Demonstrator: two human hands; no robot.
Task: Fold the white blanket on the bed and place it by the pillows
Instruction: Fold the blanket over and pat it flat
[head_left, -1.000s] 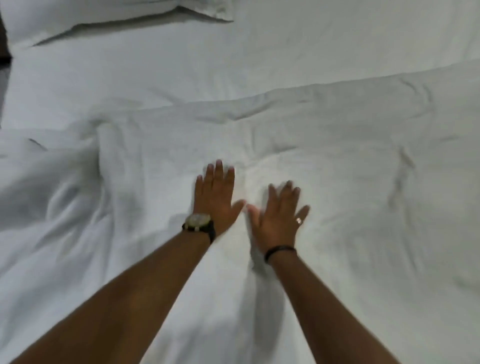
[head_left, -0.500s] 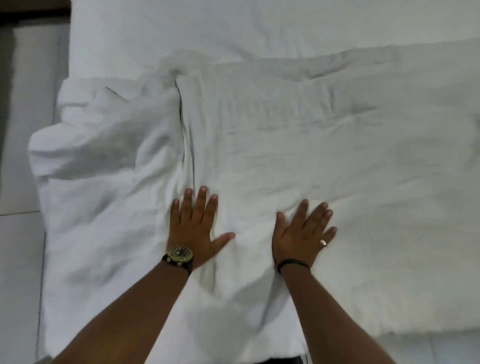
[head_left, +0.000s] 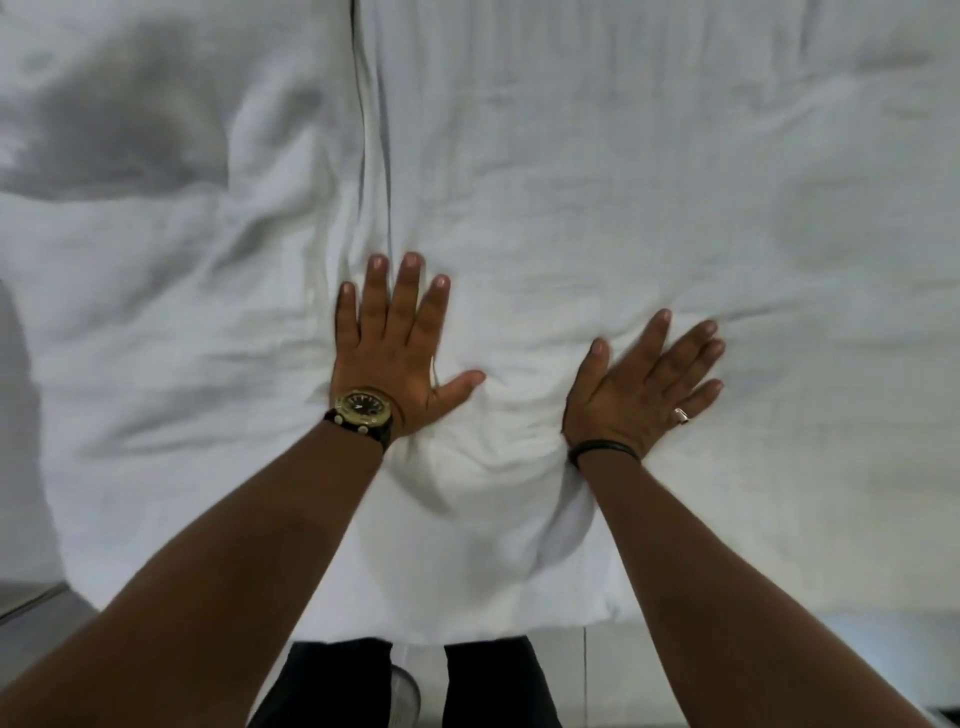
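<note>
The white blanket (head_left: 597, 197) lies spread over the bed and fills almost the whole view, creased, with a folded edge running up from near my left fingertips. My left hand (head_left: 397, 343), with a watch on the wrist, presses flat on it with fingers straight and thumb out. A little to the right, my right hand (head_left: 641, 387) lies flat on the blanket too, fingers fanned toward the upper right. A puckered bulge of cloth sits between my wrists. The blanket's near edge hangs over the bed side. No pillows show.
Pale floor tiles (head_left: 727, 670) run along the bottom below the blanket's hanging edge. My dark trouser legs (head_left: 337, 686) stand close against the bed. A strip of floor (head_left: 21, 467) shows at the far left.
Both hands have slid toward me along the blanket and spread further apart. The view has dropped down and closed in, so the pillows and the bare sheet beyond are out of sight.
</note>
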